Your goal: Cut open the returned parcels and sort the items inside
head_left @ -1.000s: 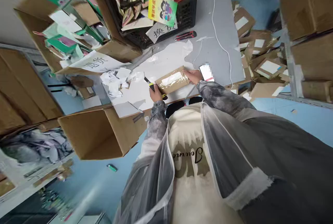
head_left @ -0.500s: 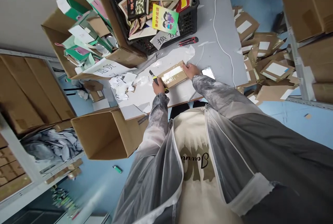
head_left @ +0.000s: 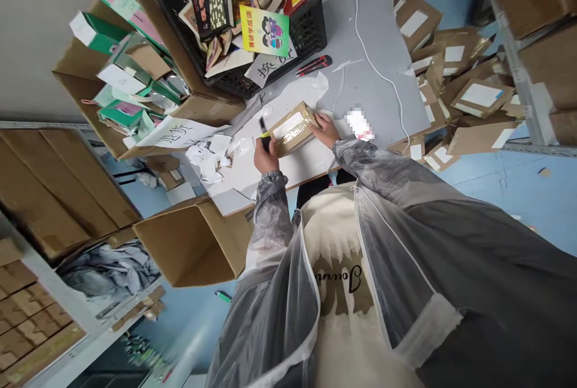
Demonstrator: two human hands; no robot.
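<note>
A small brown cardboard box [head_left: 295,131] with a white label and shiny clear tape lies on the white-topped work surface in front of me. My left hand [head_left: 267,158] is closed around a black-and-yellow utility knife [head_left: 264,134], whose dark end points up and away from me. That hand is against the box's left end. At the right end, the fingers of my right hand [head_left: 326,130] grip the box by its edge. The palm side of each hand is hidden.
Beyond the box lies a red-and-black box cutter [head_left: 314,65]. A black crate [head_left: 311,30] of books and a carton [head_left: 216,109] of green packages stand behind. Crumpled paper [head_left: 210,157] is at left, a white cable [head_left: 383,75] at right. An open carton [head_left: 189,244] sits below left.
The knife has turned more upright in my left hand. The box is tilted so its taped right end shows more. The camera view has shifted slightly.
</note>
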